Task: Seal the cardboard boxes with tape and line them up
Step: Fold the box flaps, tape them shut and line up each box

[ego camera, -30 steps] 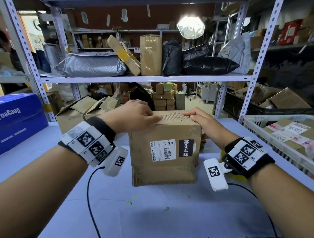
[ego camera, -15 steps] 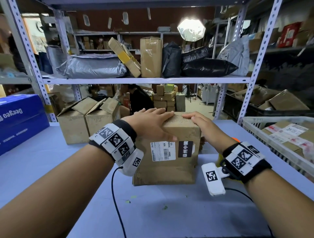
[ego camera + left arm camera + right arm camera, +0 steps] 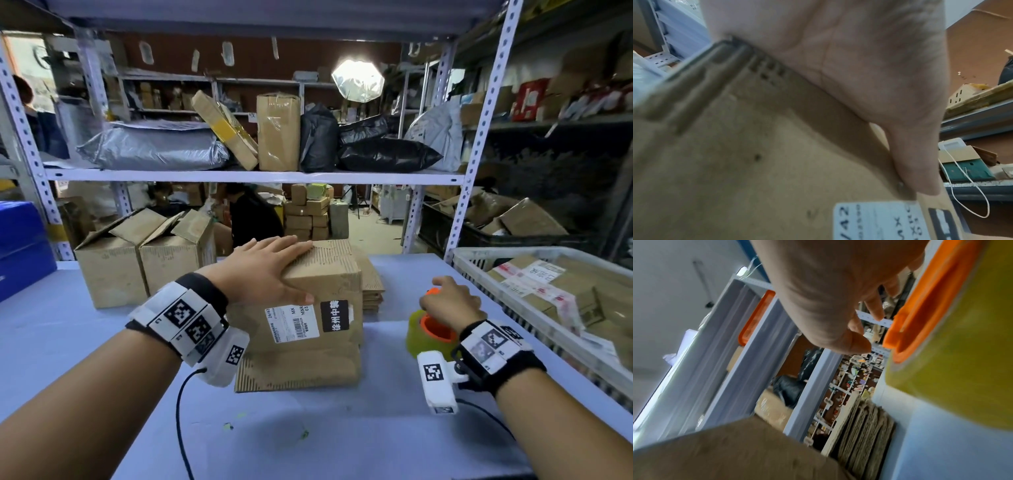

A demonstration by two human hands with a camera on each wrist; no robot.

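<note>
On the pale blue table (image 3: 102,342), seen from the head camera, our brown cardboard box with the white label (image 3: 318,284) sits in the middle, and something has just changed: half a second ago both hands lay on its top, but now our right hand (image 3: 448,301) has left the box and gone to the yellow roll of tape on its orange holder (image 3: 428,334), just to the right of the box. We think this means the flaps are down and the taping comes next. Our left hand (image 3: 263,270) stays flat on the top of the box, fingers straight and spread, with the thumb down on the front face. Our right hand is curled over the orange holder, but we cannot tell if it grips it yet. Two more brown boxes with open flaps (image 3: 144,253) wait at the back left, so they are not sealed or lined up yet. From the left wrist camera, the palm of the left hand (image 3: 859,65) presses on the top edge of the box (image 3: 756,162) and the thumb touches the front near the label. From the right wrist camera, the right hand (image 3: 828,288) has loosely bent fingers beside the tape roll (image 3: 962,353), and a small gap shows by the thumb.
</note>
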